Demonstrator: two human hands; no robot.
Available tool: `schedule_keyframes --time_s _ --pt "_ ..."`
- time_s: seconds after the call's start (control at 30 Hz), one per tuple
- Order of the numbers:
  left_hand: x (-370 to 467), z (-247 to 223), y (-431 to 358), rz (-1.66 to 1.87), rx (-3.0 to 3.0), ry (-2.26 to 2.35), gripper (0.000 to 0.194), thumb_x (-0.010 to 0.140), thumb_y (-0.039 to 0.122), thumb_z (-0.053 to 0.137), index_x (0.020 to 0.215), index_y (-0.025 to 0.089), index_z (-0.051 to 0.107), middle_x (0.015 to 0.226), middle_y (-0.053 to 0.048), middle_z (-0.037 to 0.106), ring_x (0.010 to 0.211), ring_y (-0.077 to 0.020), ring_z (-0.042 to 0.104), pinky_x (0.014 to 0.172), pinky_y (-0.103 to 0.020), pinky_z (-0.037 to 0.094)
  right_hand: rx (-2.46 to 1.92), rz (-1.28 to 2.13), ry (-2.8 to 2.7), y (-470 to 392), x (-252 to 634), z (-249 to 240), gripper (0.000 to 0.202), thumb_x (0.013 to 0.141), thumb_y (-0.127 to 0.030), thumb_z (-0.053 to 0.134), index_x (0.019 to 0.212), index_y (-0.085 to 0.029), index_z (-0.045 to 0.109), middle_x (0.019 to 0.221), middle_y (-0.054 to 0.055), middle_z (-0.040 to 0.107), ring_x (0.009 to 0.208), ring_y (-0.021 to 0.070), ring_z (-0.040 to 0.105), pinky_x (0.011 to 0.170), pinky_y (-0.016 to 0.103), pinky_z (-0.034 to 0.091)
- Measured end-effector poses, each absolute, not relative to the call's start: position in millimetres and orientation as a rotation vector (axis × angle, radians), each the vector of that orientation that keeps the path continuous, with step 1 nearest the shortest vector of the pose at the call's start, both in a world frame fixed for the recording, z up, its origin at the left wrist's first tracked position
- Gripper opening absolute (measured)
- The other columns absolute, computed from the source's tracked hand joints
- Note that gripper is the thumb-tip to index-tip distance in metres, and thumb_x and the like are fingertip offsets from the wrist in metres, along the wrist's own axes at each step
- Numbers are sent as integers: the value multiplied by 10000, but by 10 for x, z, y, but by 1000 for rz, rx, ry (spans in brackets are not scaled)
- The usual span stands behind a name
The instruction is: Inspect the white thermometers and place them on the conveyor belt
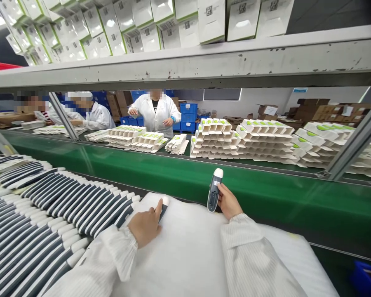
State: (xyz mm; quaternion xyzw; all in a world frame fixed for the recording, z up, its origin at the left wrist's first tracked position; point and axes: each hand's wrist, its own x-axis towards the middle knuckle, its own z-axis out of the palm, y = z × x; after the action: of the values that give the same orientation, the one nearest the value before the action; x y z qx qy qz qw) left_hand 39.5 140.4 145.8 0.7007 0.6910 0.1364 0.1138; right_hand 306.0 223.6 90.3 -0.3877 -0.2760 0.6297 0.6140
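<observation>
The right hand (228,202) holds one thermometer (214,190) tight at mid-frame, the left hand (146,226) pinches another thermometer (163,208), and many rows (49,222) still wait at lower left.

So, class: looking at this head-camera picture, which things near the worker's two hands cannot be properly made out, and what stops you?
- Device under the left hand: head view, mostly covered by the hand; only its tip shows.
- Device in the right hand: markings too small to read.
- Rows of devices: cut off by the left edge.
- White pad: its near part hidden by the sleeves.
</observation>
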Motion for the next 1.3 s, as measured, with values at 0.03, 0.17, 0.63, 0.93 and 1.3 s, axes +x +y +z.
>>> schedule_keyframes --time_s 0.03,0.17,0.63,0.93,1.3 --pt "359 1461 1426 475 2007 1994 511 578 168 667 1088 132 662 682 -81 615 666 -327 607 730 -420 402 -895 1454 -633 2229 3062 909 302 619 -407 741 858 -235 671 805 0 702 684 157 614 573 247 456" --pt "303 1828 1624 507 1955 1836 432 561 154 707 991 184 698 515 11 558 490 -195 521 562 -283 383 -905 1461 -630 2199 3064 937 323 602 -421 754 850 -238 656 702 -24 665 649 149 595 558 240 444" --pt "1024 1180 2266 1180 530 618 276 917 337 409 960 130 586 703 -52 645 523 -116 602 316 -137 279 -986 1461 -688 2218 3012 876 301 640 -445 727 832 -216 700 798 34 701 677 174 622 556 269 478" --pt "985 1103 2274 1240 522 580 390 896 483 444 1069 165 589 723 -34 644 515 -114 599 323 -155 313 -1193 1340 -843 2776 2665 914 279 578 -401 750 728 -199 630 484 -48 553 392 91 432 393 206 285" --pt "1032 1074 2285 1199 550 545 446 886 511 432 1074 145 604 730 -45 648 528 -128 604 335 -175 323 -1588 843 -1180 3101 2727 539 427 781 -436 490 1136 -224 597 807 43 688 823 250 638 717 346 457"
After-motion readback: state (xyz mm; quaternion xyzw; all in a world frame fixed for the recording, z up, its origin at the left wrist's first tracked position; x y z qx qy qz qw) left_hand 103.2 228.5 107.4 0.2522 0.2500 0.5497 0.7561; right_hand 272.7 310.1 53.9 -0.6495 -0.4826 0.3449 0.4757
